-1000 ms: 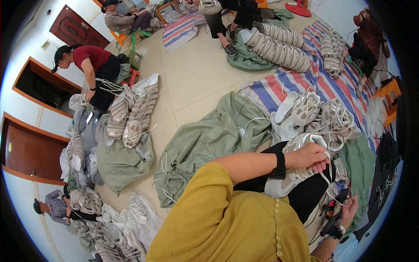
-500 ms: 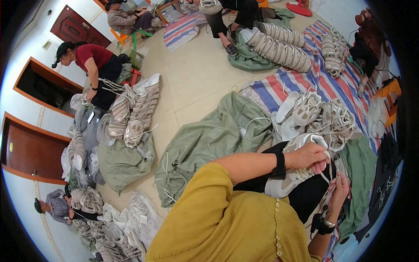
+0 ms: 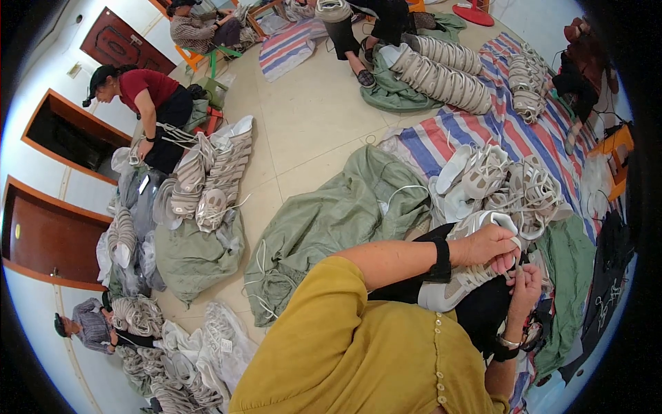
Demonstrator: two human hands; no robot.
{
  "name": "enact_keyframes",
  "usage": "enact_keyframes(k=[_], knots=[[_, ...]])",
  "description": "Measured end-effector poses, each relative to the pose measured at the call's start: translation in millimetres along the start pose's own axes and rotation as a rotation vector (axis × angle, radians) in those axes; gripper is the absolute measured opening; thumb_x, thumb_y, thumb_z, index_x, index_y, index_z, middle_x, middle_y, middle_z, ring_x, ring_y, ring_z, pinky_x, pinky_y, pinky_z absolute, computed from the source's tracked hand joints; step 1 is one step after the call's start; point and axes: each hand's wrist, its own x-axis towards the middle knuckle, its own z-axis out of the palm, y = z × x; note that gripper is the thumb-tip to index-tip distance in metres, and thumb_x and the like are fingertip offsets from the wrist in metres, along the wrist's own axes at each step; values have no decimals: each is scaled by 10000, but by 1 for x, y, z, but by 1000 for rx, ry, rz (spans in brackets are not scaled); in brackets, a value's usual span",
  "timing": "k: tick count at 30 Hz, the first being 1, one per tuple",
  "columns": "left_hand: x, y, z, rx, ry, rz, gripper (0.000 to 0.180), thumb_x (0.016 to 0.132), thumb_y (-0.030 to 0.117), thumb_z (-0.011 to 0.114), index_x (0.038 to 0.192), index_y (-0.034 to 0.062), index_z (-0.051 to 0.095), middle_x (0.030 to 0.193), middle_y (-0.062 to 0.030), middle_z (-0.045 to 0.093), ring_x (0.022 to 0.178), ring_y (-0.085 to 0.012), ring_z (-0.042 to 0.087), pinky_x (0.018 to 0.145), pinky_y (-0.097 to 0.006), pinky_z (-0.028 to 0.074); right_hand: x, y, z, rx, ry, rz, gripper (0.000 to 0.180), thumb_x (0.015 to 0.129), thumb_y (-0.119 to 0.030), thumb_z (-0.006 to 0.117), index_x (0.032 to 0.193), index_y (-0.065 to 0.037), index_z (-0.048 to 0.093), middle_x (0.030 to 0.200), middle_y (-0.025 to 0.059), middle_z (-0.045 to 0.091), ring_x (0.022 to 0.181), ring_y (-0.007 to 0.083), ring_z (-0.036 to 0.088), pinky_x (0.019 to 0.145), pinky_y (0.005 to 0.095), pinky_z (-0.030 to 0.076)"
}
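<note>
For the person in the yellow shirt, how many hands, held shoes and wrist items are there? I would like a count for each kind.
Hands: 2, left hand and right hand
Pale grey and white laced sneaker, held by both hands: 1
Black fabric wristband, left wrist: 1
Thin metal bracelet, right wrist: 1
Total: 5

A pale grey-and-white sneaker (image 3: 463, 276) lies on its side across the lap; laces loose.
</note>
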Motion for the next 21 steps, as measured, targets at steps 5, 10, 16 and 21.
enact_keyframes(k=[5, 10, 16, 21], knots=[[-1, 3, 1, 1, 18, -18, 289, 976, 207, 413, 980, -29, 579, 682, -44, 603, 548, -97, 580, 528, -217, 491, 2, 8, -3, 58, -5, -14, 73, 926, -138, 546, 926, -71, 517, 725, 6, 618, 543, 24, 493, 440, 146, 313], [-3, 6, 3, 0, 49, -10, 301, 974, 221, 408, 965, -24, 582, 640, -26, 571, 500, -84, 552, 481, -204, 462, 11, 26, -16, 433, 86, 109, 77, 928, -142, 539, 940, -68, 521, 724, 18, 602, 506, 32, 473, 415, 147, 315], [-6, 10, 7, 280, 68, -20, 248, 945, 213, 439, 915, 21, 594, 660, -46, 565, 522, -143, 563, 476, -269, 457, 17, 47, -34, 772, 42, 169, 86, 928, -131, 542, 982, -73, 509, 772, 25, 592, 510, 24, 454, 392, 144, 331], [-15, 6, 17, 1056, 337, 561, 203, 895, 198, 469, 837, 32, 571, 761, -112, 534, 701, -310, 552, 644, -392, 455, 18, 70, -49, 1007, 120, 335, 255, 935, -92, 520, 1181, -30, 491, 852, 41, 598, 603, 46, 497, 431, 151, 372]])
